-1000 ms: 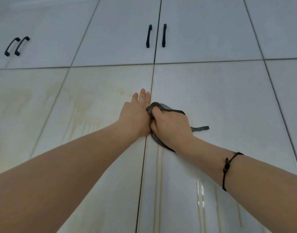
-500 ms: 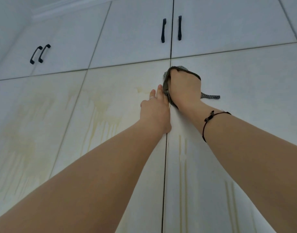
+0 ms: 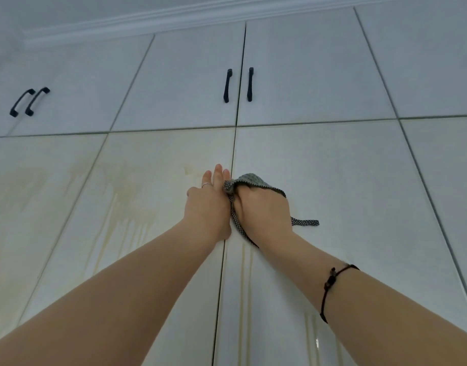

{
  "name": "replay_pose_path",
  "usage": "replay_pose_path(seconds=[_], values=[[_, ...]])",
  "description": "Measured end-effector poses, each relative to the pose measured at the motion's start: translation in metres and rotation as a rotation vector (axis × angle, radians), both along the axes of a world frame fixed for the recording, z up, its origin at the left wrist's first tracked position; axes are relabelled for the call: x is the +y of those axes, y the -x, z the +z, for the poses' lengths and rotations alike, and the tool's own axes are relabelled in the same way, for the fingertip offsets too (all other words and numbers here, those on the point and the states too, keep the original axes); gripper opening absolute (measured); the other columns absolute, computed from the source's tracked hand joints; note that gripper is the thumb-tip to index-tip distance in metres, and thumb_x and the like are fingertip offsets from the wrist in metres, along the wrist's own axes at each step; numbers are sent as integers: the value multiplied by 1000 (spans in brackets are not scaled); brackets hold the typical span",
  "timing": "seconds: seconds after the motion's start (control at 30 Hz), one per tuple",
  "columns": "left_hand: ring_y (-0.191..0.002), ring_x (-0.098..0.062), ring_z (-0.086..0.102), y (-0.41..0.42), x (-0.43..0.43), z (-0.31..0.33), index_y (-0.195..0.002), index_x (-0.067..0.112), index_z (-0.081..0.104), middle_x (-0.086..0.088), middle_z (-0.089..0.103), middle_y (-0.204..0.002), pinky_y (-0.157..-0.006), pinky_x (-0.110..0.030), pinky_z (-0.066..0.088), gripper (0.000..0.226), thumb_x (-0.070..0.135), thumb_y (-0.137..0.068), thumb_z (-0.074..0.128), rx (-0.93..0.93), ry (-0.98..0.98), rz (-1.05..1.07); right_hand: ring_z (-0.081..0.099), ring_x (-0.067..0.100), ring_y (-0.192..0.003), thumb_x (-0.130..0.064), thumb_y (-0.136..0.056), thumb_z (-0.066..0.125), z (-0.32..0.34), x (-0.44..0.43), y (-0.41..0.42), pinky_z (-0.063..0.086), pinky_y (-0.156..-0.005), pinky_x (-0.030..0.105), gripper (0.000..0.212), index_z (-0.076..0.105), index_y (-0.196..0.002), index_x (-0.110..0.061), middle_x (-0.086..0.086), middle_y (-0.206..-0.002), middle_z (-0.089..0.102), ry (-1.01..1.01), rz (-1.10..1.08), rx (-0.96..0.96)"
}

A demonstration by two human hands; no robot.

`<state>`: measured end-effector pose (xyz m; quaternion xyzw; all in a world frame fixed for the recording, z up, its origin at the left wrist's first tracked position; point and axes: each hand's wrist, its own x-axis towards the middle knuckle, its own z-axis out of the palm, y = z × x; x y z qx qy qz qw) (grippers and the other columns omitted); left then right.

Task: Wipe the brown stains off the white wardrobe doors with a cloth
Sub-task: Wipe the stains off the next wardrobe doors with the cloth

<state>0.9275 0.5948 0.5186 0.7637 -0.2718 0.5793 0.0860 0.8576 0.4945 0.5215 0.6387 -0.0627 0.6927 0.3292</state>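
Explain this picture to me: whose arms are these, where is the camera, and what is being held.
There is no machine: the camera sits on a person's head, looking along both arms at white wardrobe doors. The left hand rests flat on the left door beside the centre gap, fingers straight. The right hand grips a checked cloth against the right door. Brown stains run down the left doors, with fainter streaks below the cloth. Black handles sit on the upper doors.

A home — white wardrobe doors [image 3: 319, 167], black handles [image 3: 227, 85], ceiling cornice [image 3: 147, 18].
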Motion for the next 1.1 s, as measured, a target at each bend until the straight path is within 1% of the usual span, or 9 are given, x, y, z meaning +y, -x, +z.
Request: replay_pose_path(seconds=[0.13, 0.3, 0.43, 0.6, 0.7, 0.87, 0.97, 1.03, 1.1], values=[[-154, -30, 3, -1, -1, 0, -157, 5, -14, -15, -18, -165, -97, -40, 47, 101, 26, -85, 54, 15, -11, -7, 59, 27, -58, -23, -92, 53, 8, -1, 0, 30, -48, 29, 10, 62, -88, -19, 1, -76, 61, 18, -85, 29], [-154, -31, 1, -4, -2, 1, -158, 6, 0, -16, -19, -164, -99, -42, 47, 91, 28, -87, 53, 5, -59, 24, 60, 26, -59, -22, -88, 59, 46, 0, -6, 27, -50, 28, 8, 64, -83, -19, 0, -73, 62, 28, -60, -60], [-154, -32, -1, -8, -6, 3, -155, 1, -19, -17, -22, -163, -102, -44, 45, 103, 29, -87, 54, -3, -35, 22, 56, 20, -64, -21, -89, 57, 93, 8, -19, 30, -54, 28, 9, 66, -87, -23, -4, -82, 66, -37, -66, -132], [-155, -29, -3, -11, -7, 1, -154, 2, -22, -15, -23, -164, -98, -42, 49, 96, 22, -88, 46, -16, -18, -21, 41, 18, -64, -13, -83, 55, 123, 21, -34, 26, -56, 29, 12, 53, -78, -24, -4, -85, 52, -131, -29, -170], [-155, -29, -4, -12, -7, 1, -154, 3, -21, -14, -22, -164, -100, -43, 48, 95, 21, -88, 45, -7, -23, -23, 41, 19, -63, -14, -84, 54, 126, 23, -38, 25, -55, 29, 15, 49, -76, -25, -3, -82, 47, -120, -47, -160], [-155, -28, 0, -12, -5, 1, -157, 5, -13, -12, -19, -165, -97, -40, 46, 95, 23, -84, 45, -2, -9, -17, 43, 19, -59, -17, -92, 51, 108, 18, -32, 16, -48, 28, 17, 47, -76, -23, -3, -71, 50, -80, -93, -144], [-154, -28, 5, -13, -1, -2, -159, 7, -2, -10, -14, -166, -93, -39, 46, 92, 26, -84, 49, -15, 7, -43, 45, 20, -61, -13, -92, 46, 91, 16, -30, 24, -52, 28, 16, 50, -81, -23, -2, -77, 59, -77, -95, -92], [-154, -30, 7, -12, 1, -5, -159, 7, 1, -11, -12, -167, -92, -39, 46, 91, 26, -84, 50, -3, 3, -27, 48, 22, -63, -16, -94, 46, 81, 14, -25, 28, -55, 30, 16, 59, -87, -21, 0, -83, 64, -84, -81, -70], [-152, -34, 13, -8, 3, -7, -157, 3, 9, -17, 1, -165, -90, -39, 45, 87, 25, -84, 52, 3, -12, -3, 57, 26, -68, -19, -95, 46, 66, 14, -22, 29, -57, 30, 18, 64, -94, -20, 2, -86, 67, -81, -75, -62]])
